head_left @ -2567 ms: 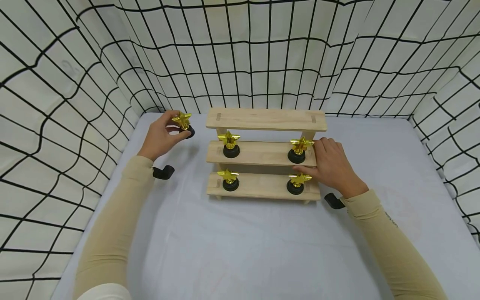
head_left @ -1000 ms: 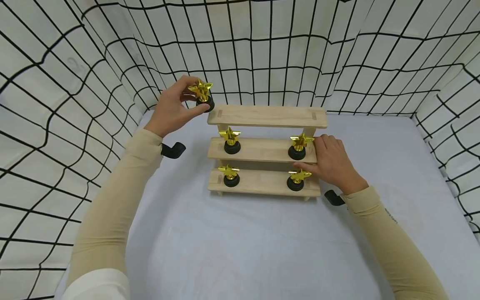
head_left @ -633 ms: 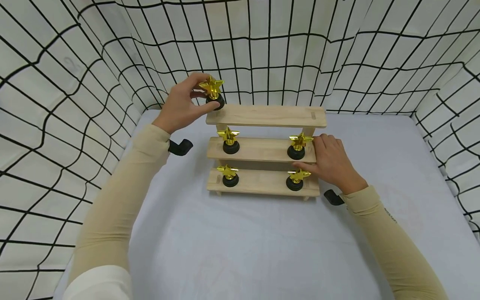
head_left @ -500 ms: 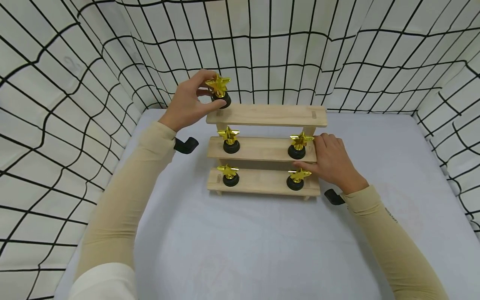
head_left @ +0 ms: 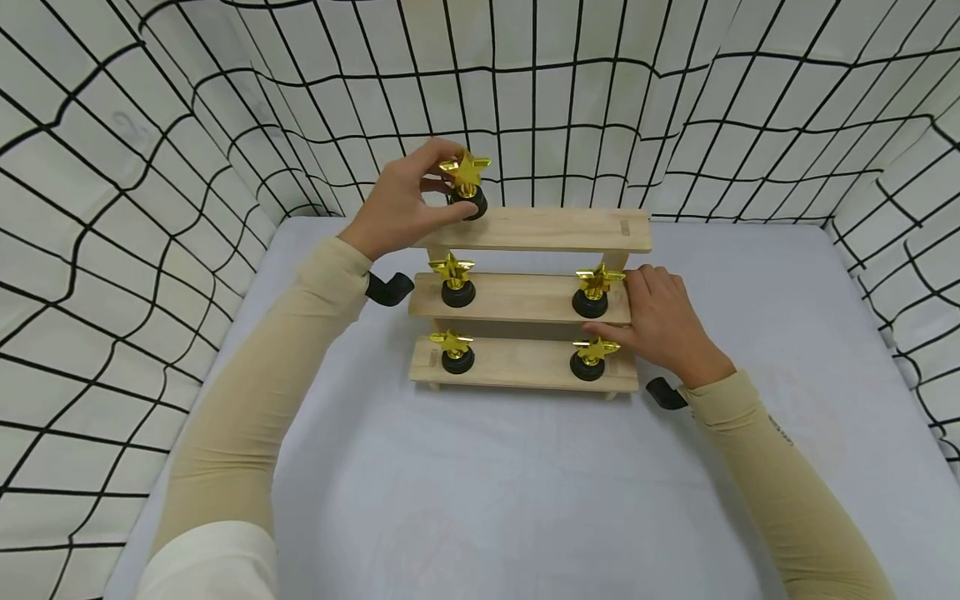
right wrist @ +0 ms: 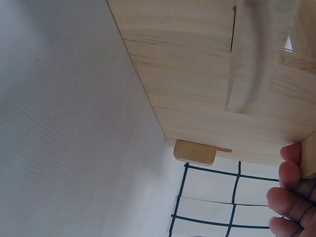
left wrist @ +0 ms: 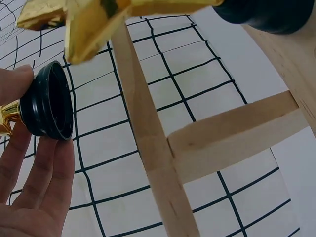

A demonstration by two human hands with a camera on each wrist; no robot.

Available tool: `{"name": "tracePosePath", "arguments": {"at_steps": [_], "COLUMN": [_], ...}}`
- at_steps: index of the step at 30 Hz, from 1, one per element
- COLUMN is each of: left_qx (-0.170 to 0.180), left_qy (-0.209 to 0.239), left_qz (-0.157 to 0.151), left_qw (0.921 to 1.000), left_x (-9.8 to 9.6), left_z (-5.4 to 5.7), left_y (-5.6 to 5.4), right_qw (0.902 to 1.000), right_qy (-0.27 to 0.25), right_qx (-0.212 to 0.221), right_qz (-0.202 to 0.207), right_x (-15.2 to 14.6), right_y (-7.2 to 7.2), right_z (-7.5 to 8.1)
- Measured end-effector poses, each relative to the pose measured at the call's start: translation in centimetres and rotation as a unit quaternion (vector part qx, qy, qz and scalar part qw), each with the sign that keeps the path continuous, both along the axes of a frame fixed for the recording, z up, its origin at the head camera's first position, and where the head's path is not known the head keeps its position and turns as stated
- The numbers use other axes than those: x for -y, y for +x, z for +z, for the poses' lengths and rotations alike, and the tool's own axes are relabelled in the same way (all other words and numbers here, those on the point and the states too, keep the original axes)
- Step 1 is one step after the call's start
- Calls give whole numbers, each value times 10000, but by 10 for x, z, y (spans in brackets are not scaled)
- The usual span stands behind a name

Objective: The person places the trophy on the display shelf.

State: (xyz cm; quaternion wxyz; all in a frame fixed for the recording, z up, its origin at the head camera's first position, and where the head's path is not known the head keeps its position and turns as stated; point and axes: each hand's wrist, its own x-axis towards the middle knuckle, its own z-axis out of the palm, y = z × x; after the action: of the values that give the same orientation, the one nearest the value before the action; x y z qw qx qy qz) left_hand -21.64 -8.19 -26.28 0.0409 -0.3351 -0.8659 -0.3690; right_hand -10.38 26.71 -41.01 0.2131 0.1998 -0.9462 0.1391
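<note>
My left hand (head_left: 405, 200) pinches a small gold star trophy (head_left: 467, 173) by its black base, over the left end of the top board of a three-tier wooden shelf (head_left: 558, 229). In the left wrist view the hollow underside of the held trophy's base (left wrist: 61, 101) shows, apart from the wood. My right hand (head_left: 663, 325) grips the right end of the middle tier, its fingertips (right wrist: 289, 173) against the wood in the right wrist view. Two like trophies stand on the middle tier, left (head_left: 457, 282) and right (head_left: 592, 292). The bottom tier bears two more, left (head_left: 453, 352) and right (head_left: 591, 360).
The shelf stands on a table with a white cloth (head_left: 480, 483). Behind and at both sides rise white walls with a black grid (head_left: 555, 100). A black wrist mount (head_left: 390, 289) sticks out below the left hand, another (head_left: 665, 393) below the right.
My left hand has lifted the trophy from left of the shelf and carried it rightward, over the top board's left end. My right hand has stayed on the shelf.
</note>
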Motion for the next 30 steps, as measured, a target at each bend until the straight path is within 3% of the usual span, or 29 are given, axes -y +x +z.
{"name": "tracePosePath", "arguments": {"at_steps": [17,30], "left_qx": [232,307], "left_qy": [-83,-200], "left_qz": [-401,-501], "left_qw": [9989,9981], "left_x": [-25,-33], "left_z": [-4,-7], "left_y": [-1,1], "right_qw": [10000,9999], "right_qy": [-35,-26], "right_qx": [-47,-152], "right_qz": [6,52], "right_x": [-1,0], "right_y": [-1,-2], "right_z": [-1,-1]}}
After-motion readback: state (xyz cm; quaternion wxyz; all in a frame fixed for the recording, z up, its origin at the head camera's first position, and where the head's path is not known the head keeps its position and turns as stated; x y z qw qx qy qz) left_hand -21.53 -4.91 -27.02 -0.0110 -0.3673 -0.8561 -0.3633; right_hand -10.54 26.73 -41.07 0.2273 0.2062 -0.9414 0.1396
